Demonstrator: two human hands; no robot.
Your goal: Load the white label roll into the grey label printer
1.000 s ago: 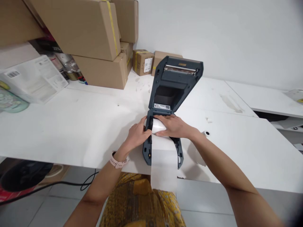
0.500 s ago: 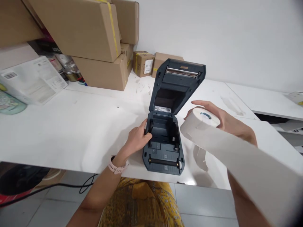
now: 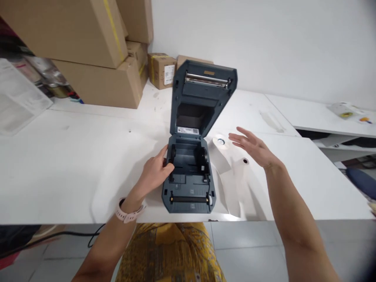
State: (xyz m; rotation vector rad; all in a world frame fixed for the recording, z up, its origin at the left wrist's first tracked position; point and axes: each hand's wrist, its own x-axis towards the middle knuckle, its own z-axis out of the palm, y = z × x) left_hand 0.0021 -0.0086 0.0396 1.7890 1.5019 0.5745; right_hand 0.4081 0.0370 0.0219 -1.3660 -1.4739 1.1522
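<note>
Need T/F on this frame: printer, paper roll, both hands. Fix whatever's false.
1. The printer has its lid raised. True.
2. The left hand touches the printer's left side. True.
3. A paper roll sits inside the printer. False: the blue-cored roll is on the table, right of the printer.
4. The right hand is open and holds nothing. True.
5. A band is worn on the right wrist. False: the pink band is on the left wrist.

Wrist strap: pale pink, slotted, on left wrist.
Garment: mustard yellow, dark patterned.
Forearms: bare.
</note>
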